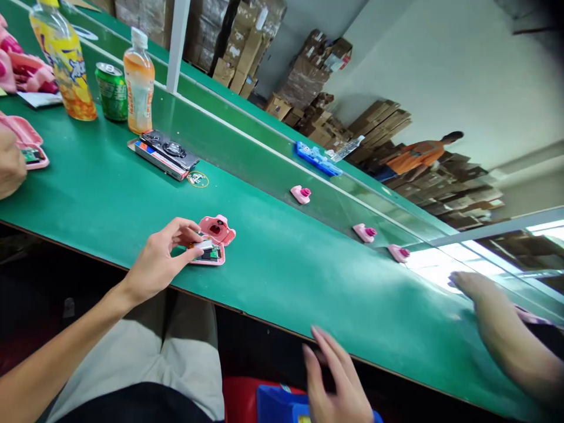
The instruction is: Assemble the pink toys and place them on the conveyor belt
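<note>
My left hand (161,255) is closed in a pinch on a small silver-white battery (203,245). It holds the battery over the lower half of an opened pink toy camera shell (221,256), where a green circuit board (215,253) shows. The shell's other half (219,229) leans up behind, its inside facing me. My right hand (337,382) hangs in front of the table edge, above a blue bin (277,405). Its fingers are spread and slightly blurred, with nothing seen in them.
Beyond the shell lie a dark phone on a box (167,154) and rubber bands (198,179). Bottles (140,88) and a green can (111,94) stand at the back left. Several pink toy cameras (301,194) line the belt. Co-workers' hands reach in from left (11,161) and right (476,288).
</note>
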`<state>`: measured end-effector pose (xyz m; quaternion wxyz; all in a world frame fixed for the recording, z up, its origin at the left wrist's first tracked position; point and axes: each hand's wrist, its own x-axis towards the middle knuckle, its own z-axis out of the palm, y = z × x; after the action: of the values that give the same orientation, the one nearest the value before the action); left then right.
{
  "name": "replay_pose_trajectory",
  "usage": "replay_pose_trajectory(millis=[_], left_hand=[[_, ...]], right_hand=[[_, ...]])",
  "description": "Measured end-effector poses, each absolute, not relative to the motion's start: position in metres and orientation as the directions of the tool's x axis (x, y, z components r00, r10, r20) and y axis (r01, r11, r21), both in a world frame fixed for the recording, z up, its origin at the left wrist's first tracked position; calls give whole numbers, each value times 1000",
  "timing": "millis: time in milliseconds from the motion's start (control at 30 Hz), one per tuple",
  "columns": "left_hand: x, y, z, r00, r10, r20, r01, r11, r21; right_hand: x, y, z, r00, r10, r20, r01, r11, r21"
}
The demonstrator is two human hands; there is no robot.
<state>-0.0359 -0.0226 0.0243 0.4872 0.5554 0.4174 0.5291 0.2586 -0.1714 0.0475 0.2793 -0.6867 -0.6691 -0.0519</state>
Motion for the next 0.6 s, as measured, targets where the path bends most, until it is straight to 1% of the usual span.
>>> replay_pose_trajectory(millis=[33,67,100,133,167,233,300,400,433,500,567,600], left_hand=[[-36,-23,26,129,968,215,-17,-215,976],[-37,-23,27,169,953,250,7,-255,967],[-37,-23,29,211,935,284,21,-294,955],[-37,-23,30,247,917,313,26,-329,944],[-38,-22,31,272,903,333,28,-353,935],[-42,-20,33,300,893,335,23,-358,934],[-48,-17,33,328,895,301,2,-320,947],[-55,-15,30,370,891,264,-2,-283,959],[-55,-15,29,348,899,265,33,-295,955],[-53,-16,27,265,922,281,169,-331,928],[-46,-17,24,209,927,310,313,-364,877],[-43,-17,23,203,928,314,359,-368,858]], right_hand=[[243,-145,53,-16,892,451,930,180,-322],[226,-118,60,-168,881,441,878,337,-340],[208,-90,67,-330,857,395,810,472,-348],[190,-65,75,-469,816,337,733,573,-367],[175,-43,81,-567,775,279,672,631,-387],[155,-14,92,-673,717,183,607,676,-418],[149,-1,97,-696,701,152,587,678,-442],[156,1,99,-620,755,211,580,623,-525],[158,0,98,-570,790,228,581,583,-568],[161,-3,93,-474,848,238,571,502,-649],[162,-7,86,-421,873,245,553,461,-694],[162,-9,82,-407,876,260,547,461,-699]])
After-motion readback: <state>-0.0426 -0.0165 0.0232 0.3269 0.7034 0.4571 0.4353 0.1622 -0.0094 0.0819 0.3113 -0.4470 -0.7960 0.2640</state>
